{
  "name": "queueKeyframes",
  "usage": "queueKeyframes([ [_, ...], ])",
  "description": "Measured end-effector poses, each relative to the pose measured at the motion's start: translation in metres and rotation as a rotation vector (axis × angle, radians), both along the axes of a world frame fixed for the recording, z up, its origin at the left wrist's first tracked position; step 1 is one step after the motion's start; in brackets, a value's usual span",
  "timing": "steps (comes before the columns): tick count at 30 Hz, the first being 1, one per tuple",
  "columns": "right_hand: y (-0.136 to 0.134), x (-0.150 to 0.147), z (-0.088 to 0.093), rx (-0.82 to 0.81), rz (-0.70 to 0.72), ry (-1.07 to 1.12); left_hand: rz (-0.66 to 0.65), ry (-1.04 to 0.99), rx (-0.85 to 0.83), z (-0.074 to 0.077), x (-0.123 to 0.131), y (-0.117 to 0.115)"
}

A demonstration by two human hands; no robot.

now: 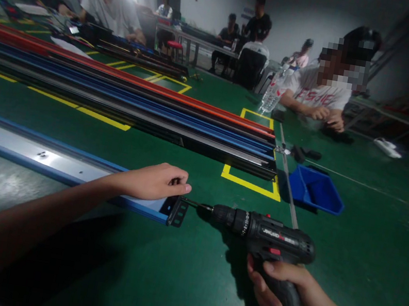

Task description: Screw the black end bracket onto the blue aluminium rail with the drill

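My right hand (284, 286) is wrapped around the grip of a black cordless drill (276, 238) with red details. Its long bit points left and meets the black end cap (178, 212) of a blue-edged metal rail (68, 168), where a screw cannot be made out. Across the far edge at that same rail end lies my left hand (160, 181). Its fingers are curled in and the thumb lies near the bit. Whatever sits under those fingertips is hidden.
Beyond the rail lies a bundle of long red, blue and black rails (178, 122). A blue plastic bin (316, 188) stands at its right end, with water bottles (273, 91) behind. Across the green table sits a person in a white shirt (324, 92); several others are farther back.
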State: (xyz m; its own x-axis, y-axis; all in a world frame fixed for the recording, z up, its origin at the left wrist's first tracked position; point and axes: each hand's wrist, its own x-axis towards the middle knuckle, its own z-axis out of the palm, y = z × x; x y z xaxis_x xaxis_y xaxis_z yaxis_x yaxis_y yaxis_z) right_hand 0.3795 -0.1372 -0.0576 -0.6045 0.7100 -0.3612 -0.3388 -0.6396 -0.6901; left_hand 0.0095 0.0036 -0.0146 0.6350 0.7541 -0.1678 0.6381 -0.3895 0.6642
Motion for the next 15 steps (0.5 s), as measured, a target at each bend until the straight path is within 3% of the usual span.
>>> queueKeyframes([
  [15, 0.0007, -0.0003, 0.0003, 0.109, 0.005, -0.025, -0.028, -0.057, 0.022, -0.0076, -0.0035, 0.0033],
])
